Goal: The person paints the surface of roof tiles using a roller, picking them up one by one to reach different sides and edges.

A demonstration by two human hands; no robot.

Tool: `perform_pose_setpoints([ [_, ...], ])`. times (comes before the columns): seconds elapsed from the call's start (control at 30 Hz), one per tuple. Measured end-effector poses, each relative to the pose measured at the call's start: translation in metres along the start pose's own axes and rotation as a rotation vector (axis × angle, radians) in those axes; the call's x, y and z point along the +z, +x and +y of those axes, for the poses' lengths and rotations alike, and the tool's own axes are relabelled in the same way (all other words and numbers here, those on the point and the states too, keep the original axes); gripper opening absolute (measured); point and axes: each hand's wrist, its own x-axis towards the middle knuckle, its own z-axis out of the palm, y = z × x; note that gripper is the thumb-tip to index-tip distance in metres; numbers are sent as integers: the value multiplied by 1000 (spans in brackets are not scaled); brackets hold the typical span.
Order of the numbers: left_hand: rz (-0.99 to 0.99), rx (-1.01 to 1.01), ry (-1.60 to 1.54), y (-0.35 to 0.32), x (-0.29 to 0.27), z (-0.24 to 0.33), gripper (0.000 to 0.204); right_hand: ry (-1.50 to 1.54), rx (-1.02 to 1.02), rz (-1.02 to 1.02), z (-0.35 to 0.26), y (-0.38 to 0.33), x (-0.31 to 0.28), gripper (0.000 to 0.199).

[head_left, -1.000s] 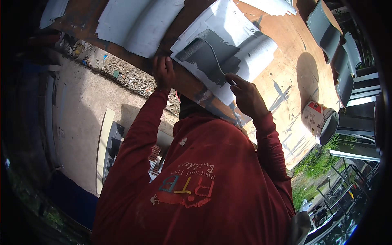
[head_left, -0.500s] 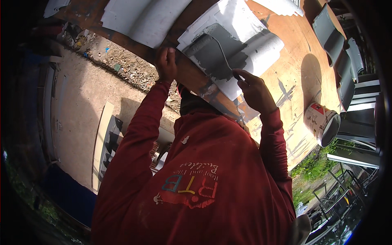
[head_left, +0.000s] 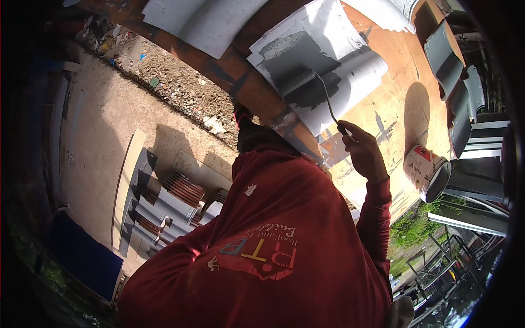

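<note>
- Half a second back both hands were up at the pale roof tile; now only the right hand [head_left: 363, 156] shows, the left is out of sight behind the red-sleeved body, so I cannot tell whether its grip is open or closed
- The view has swung since then: the tile sits higher and further right in the picture, and the paint can shows more fully
- Right grip closed around the handle of the paint roller [head_left: 298, 82]; fingers wrapped tight, thumb side up
- Thin wire shaft of the roller runs up and left from the grip; the roller sleeve lies well beyond the fingertips, flat on the curved roof tile [head_left: 350, 71]
- Roller sleeve rests in a dark grey wet patch; the rest of the tile around it stays pale grey-white
- Tile lies on the brown board table [head_left: 394, 109], above and left of the grip, not touched by the hand itself
- Paint can [head_left: 429, 172], white with a red label, stands on the table just to the right of the grip, apart from it
- Stack of dark grey tiles [head_left: 445, 52] far beyond the grip, up and right, at the table's far edge
- Another pale tile [head_left: 202, 24] lies well left of the roller
</note>
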Motion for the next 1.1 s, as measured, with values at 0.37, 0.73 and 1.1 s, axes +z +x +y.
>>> perform_pose_setpoints([
  [0.37, 15, 92, -85, 4, 12, 14, 47, -106, -150, 10, -3, 29, 5, 34],
  [0.73, 8, 70, -82, 4, 15, 14, 48, -131, -106, -35, -6, 38, 6, 33],
  [1.1, -29, -6, -135, 31, 5, 2, 49, -106, -134, 41, -8, 21, 21, 30],
])
